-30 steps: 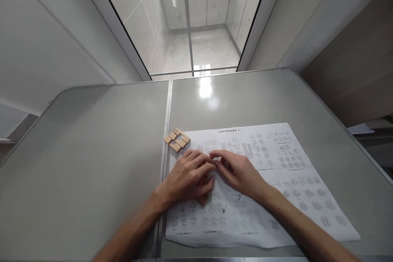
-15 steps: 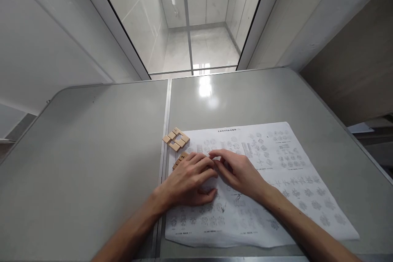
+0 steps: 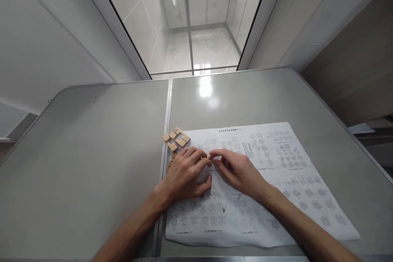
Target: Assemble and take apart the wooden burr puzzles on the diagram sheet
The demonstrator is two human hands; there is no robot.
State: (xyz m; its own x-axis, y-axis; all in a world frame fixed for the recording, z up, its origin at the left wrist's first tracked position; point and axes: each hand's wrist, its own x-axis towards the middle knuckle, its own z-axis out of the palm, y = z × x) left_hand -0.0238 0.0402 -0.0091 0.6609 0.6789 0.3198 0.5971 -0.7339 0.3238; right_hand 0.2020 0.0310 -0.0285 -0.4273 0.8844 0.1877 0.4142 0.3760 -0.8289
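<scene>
Pale wooden pieces [image 3: 180,142], notched and laid flat, sit left of the frame's centre, over the upper-left corner of a printed sheet [image 3: 260,217]. They lie just above and to the left of the left hand's fingers, their long bars slanting from upper left to lower right. The left hand [image 3: 186,172] is much the nearer; the right hand [image 3: 238,168] lies beyond it. More wood [image 3: 172,157] shows beside the left knuckles, partly covered.

The left fingers bend loosely, thumb held apart; the right thumb and forefinger nearly meet. Whether either grips anything I cannot tell.

Across the sheet's top runs a heading in Chinese characters, seemingly ending in a bracketed 二; the captions under the drawings are too small to read. No brand shows.
</scene>
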